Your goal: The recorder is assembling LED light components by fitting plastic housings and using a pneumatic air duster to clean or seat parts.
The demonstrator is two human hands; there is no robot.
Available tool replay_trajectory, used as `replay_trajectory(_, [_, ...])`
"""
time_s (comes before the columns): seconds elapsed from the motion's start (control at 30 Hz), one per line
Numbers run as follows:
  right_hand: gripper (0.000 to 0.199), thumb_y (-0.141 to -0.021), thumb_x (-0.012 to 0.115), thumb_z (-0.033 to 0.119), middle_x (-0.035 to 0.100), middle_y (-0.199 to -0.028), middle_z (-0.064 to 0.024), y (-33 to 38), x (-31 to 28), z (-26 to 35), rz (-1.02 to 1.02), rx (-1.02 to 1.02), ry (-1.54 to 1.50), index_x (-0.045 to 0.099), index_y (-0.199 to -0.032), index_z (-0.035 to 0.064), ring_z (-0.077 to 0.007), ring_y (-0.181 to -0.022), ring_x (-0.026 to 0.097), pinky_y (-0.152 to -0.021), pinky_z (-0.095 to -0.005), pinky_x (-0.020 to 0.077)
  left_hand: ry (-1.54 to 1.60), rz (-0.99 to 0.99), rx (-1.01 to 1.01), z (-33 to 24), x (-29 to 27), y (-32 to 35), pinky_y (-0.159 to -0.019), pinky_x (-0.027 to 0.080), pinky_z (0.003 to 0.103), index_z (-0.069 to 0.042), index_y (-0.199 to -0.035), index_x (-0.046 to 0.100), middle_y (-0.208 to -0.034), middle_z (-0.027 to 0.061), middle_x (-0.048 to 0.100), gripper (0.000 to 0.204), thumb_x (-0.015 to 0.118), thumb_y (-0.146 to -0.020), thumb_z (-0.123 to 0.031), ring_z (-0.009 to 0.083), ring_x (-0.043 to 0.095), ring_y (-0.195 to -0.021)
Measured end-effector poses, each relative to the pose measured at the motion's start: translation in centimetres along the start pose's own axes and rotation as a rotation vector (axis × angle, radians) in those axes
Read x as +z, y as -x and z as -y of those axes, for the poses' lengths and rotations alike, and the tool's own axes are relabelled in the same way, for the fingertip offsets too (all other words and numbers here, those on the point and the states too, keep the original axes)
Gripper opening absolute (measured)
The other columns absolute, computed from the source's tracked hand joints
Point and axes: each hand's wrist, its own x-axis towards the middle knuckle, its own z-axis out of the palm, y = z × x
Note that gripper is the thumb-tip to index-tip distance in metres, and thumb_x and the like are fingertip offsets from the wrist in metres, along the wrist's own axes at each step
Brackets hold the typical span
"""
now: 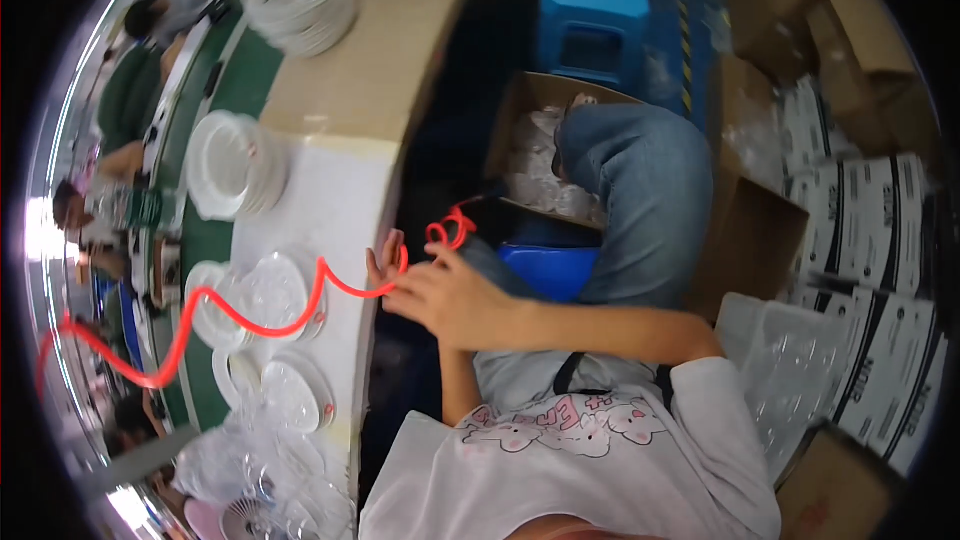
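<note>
A red coiled hose (pixel 250 325) snakes across the white table top (pixel 330 190) and over its edge, ending in small loops (pixel 450 230). My right hand (pixel 445 300) reaches in from the right and pinches the hose just past the table edge. My left hand (pixel 385 258) is raised beside it, fingers spread against the table's edge, with the hose crossing in front of them. Clear plastic round lids (pixel 275 290) lie on the table under the hose, close to both hands. My knee in blue jeans (pixel 640 180) is bent up to the right.
Stacks of white plates (pixel 225 165) and white rings (pixel 300 0) sit by a green conveyor belt (pixel 215 240), where other people work at the far left. A blue stool (pixel 590 10), an open cardboard box of clear plastic parts (pixel 535 155), printed cartons (pixel 870 220) and a plastic bag (pixel 790 360) surround me.
</note>
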Motion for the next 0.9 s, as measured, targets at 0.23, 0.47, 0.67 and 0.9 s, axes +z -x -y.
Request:
replay_trajectory(0.23, [0.011,-0.086,0.055,0.009,0.064,-0.094,-0.009,8.8,7.4,-8.4,-0.679,1.042,-0.787,0.059,-0.095,0.0025,-0.0178,-0.088,0.061,-0.077,-0.0284,0.0474,0.049,0.117,-0.061,-3.6,-3.4,-1.7,-0.09,0.044,0.042,0.001,-0.1,0.049,-0.066,0.0112,0.056,0.05,0.025,-0.099,-0.043,0.0245,0.058,-0.07])
replay_trajectory(0.47, [0.096,-0.068,0.066,0.064,0.046,-0.12,-0.0259,16.6,18.9,-20.8,-0.687,1.894,-1.489,0.035,-0.13,-0.0023,-0.0346,-0.103,0.055,-0.086,-0.0417,0.0489,0.763,0.596,-0.376,-7.3,-6.8,-0.5,-0.104,0.021,0.047,-0.012,-0.098,0.058,-0.055,0.0012,0.045,0.035,0.036,-0.098,-0.039,0.0187,0.045,-0.066])
replay_trajectory(0.67, [0.093,-0.068,0.073,0.056,0.058,-0.097,-0.0188,15.8,19.8,-22.4,-1.044,1.651,-2.628,0.032,-0.125,-0.0062,-0.0207,-0.065,0.06,-0.056,-0.0298,0.0548,1.421,0.93,-0.404,-11.7,-5.8,1.3,-0.076,0.047,0.029,-0.015,-0.085,0.071,-0.071,0.0042,0.069,0.021,0.056,-0.087,-0.03,0.0156,0.059,-0.074])
replay_trajectory(0.9, [0.026,-0.088,0.058,0.032,0.051,-0.066,-0.0011,12.7,9.0,-17.5,-0.465,1.411,-1.522,0.052,-0.099,0.009,-0.007,-0.045,0.047,-0.039,-0.0222,0.0368,1.373,0.368,-1.34,4.4,-8.2,3.7,-0.084,0.043,0.035,-0.005,-0.103,0.058,-0.096,0.0058,0.059,0.04,0.053,-0.088,-0.042,0.0203,0.056,-0.086])
